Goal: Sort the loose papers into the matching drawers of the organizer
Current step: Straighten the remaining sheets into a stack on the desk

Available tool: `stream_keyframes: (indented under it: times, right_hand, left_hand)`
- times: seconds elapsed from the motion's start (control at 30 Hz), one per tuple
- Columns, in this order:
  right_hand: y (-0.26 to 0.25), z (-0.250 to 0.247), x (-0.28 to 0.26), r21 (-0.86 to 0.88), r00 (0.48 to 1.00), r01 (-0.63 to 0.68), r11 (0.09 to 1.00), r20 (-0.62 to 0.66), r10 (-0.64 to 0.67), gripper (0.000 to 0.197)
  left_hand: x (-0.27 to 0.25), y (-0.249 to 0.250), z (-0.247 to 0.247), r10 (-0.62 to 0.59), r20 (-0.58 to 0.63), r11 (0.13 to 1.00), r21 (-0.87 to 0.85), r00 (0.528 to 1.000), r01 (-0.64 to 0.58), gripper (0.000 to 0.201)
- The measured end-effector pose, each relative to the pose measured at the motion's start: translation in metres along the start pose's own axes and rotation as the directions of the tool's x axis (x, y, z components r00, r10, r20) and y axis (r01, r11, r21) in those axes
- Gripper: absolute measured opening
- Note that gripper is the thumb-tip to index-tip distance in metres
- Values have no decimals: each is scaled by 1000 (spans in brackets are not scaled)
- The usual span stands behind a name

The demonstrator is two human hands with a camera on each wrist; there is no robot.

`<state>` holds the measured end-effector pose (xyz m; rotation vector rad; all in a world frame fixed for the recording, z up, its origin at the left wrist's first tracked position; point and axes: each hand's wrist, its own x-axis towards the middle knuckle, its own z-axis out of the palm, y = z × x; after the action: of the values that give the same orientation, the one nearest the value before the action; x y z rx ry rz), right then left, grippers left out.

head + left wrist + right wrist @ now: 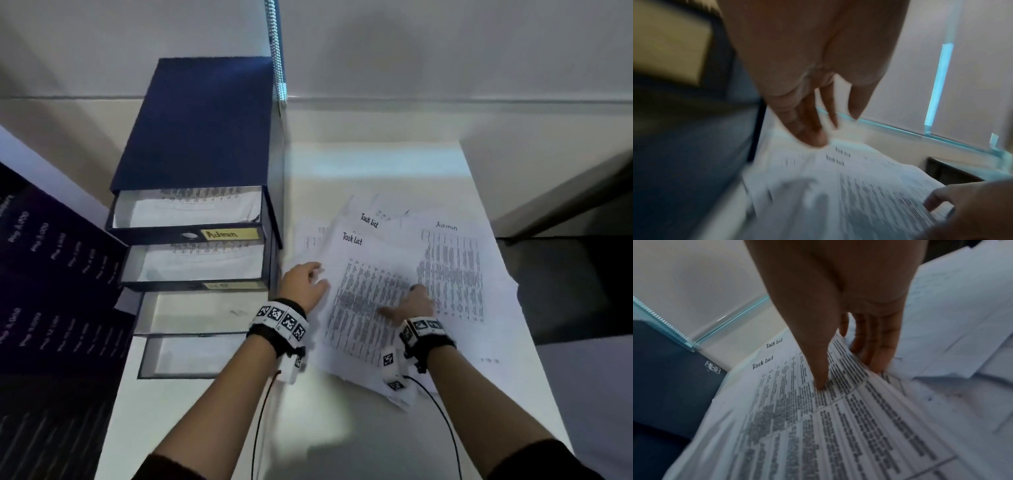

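On the white worktop [212, 404], nearest the person, both forearms reach forward, each with a band of black-and-white markers at the wrist. The right hand [416, 303] grips the top Task List sheet [363, 301] at its right edge: the right wrist view shows the thumb [818, 363] pressed on the printed face and the fingers [873, 344] curled beneath, lifting that edge off the pile. The left hand [305, 282] lies at the sheet's left edge with fingers extended and relaxed; the left wrist view is blurred, so I cannot tell whether the fingertips [809, 134] touch the paper.

Under and around that sheet the loose papers [479, 342] spread in an overlapping heap over the right half of the worktop, reaching its right edge. A second Task List page [370, 219] peeks out just beyond the first, and an Admin page [452, 267] lies to the right.

Along the left edge stands the dark blue organizer [198, 130], its four drawers pulled out in steps. The top drawer [188, 209] and the second drawer [198, 262] hold printed sheets, and a yellow Admin label [227, 234] sits on the top drawer's front. Whether the two lower, nearer drawers hold paper is hard to tell.

At the far edge a corrugated metal hose [277, 48] runs up the wall.
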<state>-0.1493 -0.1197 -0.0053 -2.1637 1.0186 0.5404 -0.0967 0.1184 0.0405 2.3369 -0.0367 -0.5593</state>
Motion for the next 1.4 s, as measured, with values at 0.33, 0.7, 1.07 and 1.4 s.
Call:
stream_keyframes:
  times: [0.33, 0.7, 1.07, 1.4]
  right_hand:
    - [23, -32, 15, 227, 920, 242, 943, 256, -298, 62]
    - [55, -45, 42, 121, 992, 104, 987, 52, -111, 29]
    - [89, -62, 46, 219, 981, 175, 960, 45, -189, 26]
    - [93, -61, 25, 186, 978, 202, 962, 9, -207, 39]
  left_hand:
    - [32, -27, 62, -299, -198, 954, -26, 933, 300, 47]
    - [27, -20, 83, -203, -200, 948, -284, 958, 142, 17]
    - [15, -5, 88, 39, 330, 975, -218, 943, 36, 53]
    - [20, 5, 115, -124, -119, 992, -37, 985, 120, 52]
